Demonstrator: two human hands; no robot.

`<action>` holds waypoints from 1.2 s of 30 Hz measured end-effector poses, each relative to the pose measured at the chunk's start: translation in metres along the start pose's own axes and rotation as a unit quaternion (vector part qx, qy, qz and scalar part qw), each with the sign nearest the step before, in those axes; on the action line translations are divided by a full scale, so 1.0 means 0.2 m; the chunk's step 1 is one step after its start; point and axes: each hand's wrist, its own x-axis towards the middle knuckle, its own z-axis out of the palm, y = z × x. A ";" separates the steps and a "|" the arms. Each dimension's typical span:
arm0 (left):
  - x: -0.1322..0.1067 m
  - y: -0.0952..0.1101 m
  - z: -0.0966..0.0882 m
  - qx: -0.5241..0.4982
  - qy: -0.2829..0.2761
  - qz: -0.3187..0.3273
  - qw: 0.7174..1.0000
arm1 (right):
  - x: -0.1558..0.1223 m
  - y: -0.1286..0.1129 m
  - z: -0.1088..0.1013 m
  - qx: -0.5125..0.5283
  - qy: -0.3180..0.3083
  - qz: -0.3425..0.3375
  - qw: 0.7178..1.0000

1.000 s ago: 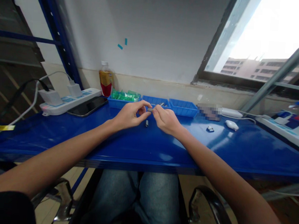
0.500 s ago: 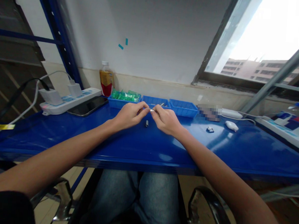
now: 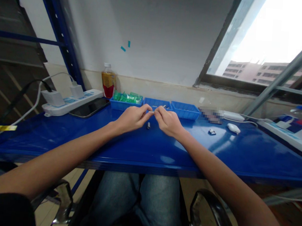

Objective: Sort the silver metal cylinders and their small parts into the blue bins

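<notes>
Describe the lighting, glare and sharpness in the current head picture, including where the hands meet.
Head view: the window is blown out to white; head view, glare streaks the blue table at right; head view, the small piece at the left hand and right hand is too soft to identify.

I pinch a small, slim piece [image 3: 152,112] between the fingertips of my left hand [image 3: 132,119] and my right hand [image 3: 170,123], above a blue table [image 3: 148,150]. Just below my fingers, a small metal part [image 3: 148,125] lies on the tabletop. Behind my hands three blue trays stand in a row: the left tray [image 3: 120,106] holds green packets [image 3: 128,98], the middle tray [image 3: 155,102] has small pieces inside, and the right tray [image 3: 184,113] sits beside it. To my left are a bottle [image 3: 108,84], a phone [image 3: 90,108] and a power strip [image 3: 71,103].
</notes>
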 end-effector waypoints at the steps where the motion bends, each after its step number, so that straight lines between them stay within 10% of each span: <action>1: 0.00 0.00 0.00 0.003 0.001 -0.004 1.000 | 0.00 0.00 0.00 0.012 0.006 0.000 1.000; 11: 0.01 0.01 -0.02 0.029 -0.038 -0.016 0.999 | 0.00 -0.01 -0.01 -0.031 -0.001 -0.029 0.999; 22: -0.01 -0.05 0.02 0.043 -0.194 -0.072 0.977 | 0.01 0.30 -0.02 -0.127 0.009 0.209 0.970; 36: -0.01 -0.04 0.01 0.049 -0.241 -0.070 0.967 | 0.00 0.38 0.06 -0.167 -0.035 0.259 0.951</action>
